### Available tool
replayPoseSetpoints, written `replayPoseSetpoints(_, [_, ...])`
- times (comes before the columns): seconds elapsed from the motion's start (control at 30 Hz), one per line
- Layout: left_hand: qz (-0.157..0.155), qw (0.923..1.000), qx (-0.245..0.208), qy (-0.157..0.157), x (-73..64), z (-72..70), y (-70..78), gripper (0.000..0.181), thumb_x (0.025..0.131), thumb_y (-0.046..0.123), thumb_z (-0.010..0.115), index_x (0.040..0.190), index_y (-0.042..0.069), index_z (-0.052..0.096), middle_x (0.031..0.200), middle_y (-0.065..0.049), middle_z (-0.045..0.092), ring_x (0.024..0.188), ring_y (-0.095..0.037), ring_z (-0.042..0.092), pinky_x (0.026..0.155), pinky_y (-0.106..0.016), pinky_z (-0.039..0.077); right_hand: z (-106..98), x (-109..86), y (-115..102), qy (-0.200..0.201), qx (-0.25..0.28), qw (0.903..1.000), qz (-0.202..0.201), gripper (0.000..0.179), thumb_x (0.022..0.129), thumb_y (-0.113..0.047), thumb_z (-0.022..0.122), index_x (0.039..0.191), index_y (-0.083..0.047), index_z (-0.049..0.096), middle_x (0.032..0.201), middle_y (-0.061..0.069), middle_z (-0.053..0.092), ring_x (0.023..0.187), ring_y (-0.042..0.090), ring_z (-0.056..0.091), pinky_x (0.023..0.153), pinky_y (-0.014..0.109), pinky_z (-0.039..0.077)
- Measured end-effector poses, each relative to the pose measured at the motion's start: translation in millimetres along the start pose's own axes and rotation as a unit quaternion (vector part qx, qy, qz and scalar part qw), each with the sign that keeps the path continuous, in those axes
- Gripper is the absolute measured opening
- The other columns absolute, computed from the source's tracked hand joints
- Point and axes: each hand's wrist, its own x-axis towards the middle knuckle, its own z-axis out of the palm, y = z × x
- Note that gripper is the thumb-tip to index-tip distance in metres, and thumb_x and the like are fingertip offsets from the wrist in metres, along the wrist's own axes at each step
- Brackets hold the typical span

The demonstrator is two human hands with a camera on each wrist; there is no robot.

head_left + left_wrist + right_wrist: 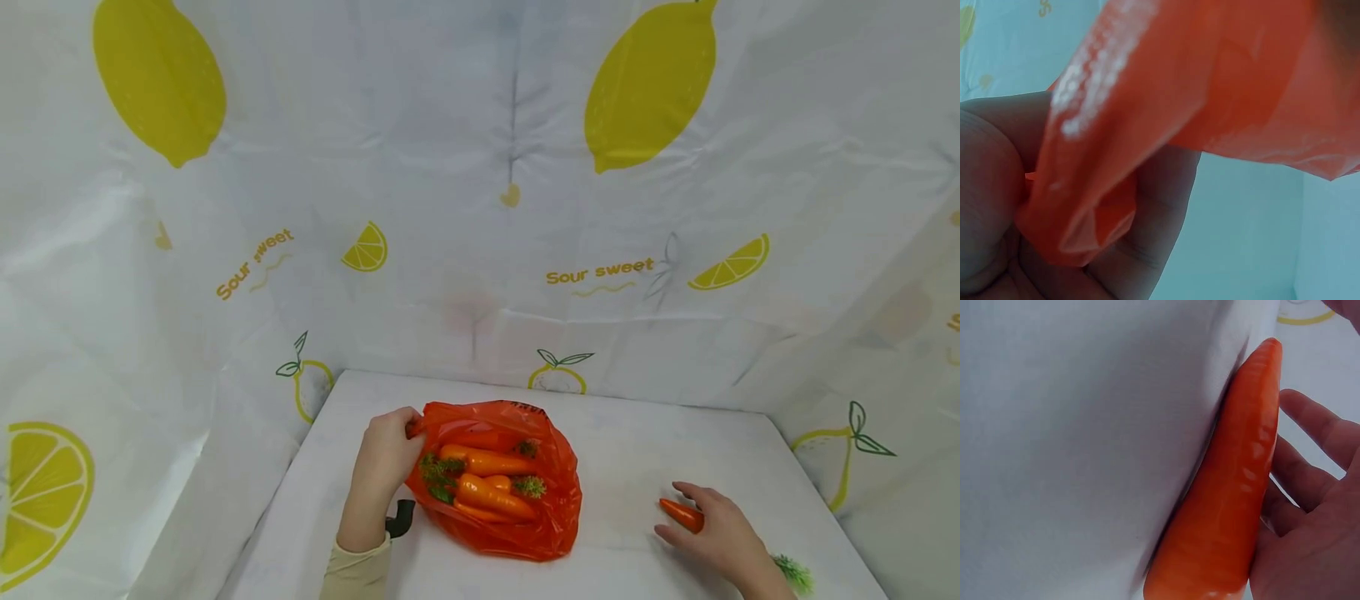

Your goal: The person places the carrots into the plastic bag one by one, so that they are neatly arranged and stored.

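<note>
My left hand (386, 462) grips the left rim of a red plastic bag (561, 492). In the left wrist view, a gathered fold of the bag (1079, 187) lies between thumb and fingers. Several orange carrots (491, 462) with green tops lie inside the bag, seen through its mouth. On the right of the table, my right hand (716, 529) is over a single carrot (681, 514), thumb and fingers spread around it. The right wrist view shows this carrot (1219, 487) lying on the white surface, its fingers loosely bent alongside and not closed round it.
A white table (622, 450) stands against lemon-printed sheeting (450, 275) at the back and sides. Green leaves (793, 575) show beyond my right wrist. A black curved piece (401, 518) is beside my left wrist.
</note>
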Motion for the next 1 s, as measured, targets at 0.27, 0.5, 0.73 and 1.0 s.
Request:
replayPoseSetpoints(0.27, [0.000, 1.0000, 0.000, -0.002, -0.2, -0.4, -0.3, 0.008, 0.097, 0.007, 0.079, 0.106, 0.008, 0.080, 0.092, -0.004, 0.075, 0.081, -0.019, 0.065, 0.075, -0.037, 0.063, 4.9, 2.2, 2.1, 0.007, -0.016, 0.9998, -0.003, 0.080, 0.082, -0.053, 0.096, 0.137, 0.000, 0.070, 0.130, 0.024, 0.072, 0.117, 0.046, 0.067, 0.102, 0.069, 0.055])
replayPoseSetpoints(0.5, [0.001, 1.0000, -0.002, 0.002, -0.3, -1.4, 1.9, 0.011, 0.097, 0.007, 0.079, 0.108, 0.007, 0.080, 0.093, -0.005, 0.076, 0.082, -0.020, 0.066, 0.077, -0.038, 0.064, 7.5, 3.2, -2.5, 0.007, -0.029, 0.9995, -0.007, 0.047, 0.088, -0.027, 0.096, 0.121, -0.001, 0.075, 0.110, 0.009, 0.073, 0.098, 0.027, 0.067, 0.093, 0.060, 0.059])
replayPoseSetpoints(0.73, [-0.004, 1.0000, -0.004, -0.004, -0.3, -3.1, 3.4, 0.010, 0.098, 0.006, 0.078, 0.107, 0.007, 0.080, 0.093, -0.005, 0.076, 0.082, -0.020, 0.066, 0.077, -0.038, 0.064, 9.3, 5.1, -4.0, 0.002, -0.039, 0.9992, -0.003, 0.034, 0.090, -0.019, 0.094, 0.113, -0.003, 0.076, 0.102, 0.006, 0.070, 0.090, 0.022, 0.062, 0.086, 0.053, 0.060])
replayPoseSetpoints(1.0, [-0.001, 1.0000, -0.004, -0.002, -0.4, -3.5, 3.0, 0.008, 0.098, 0.006, 0.078, 0.105, 0.008, 0.079, 0.091, -0.005, 0.076, 0.081, -0.020, 0.065, 0.076, -0.037, 0.064, 9.0, 4.7, -4.6, 0.009, -0.044, 0.9989, -0.011, 0.032, 0.090, -0.018, 0.093, 0.111, -0.002, 0.076, 0.099, 0.005, 0.071, 0.088, 0.022, 0.062, 0.086, 0.053, 0.059])
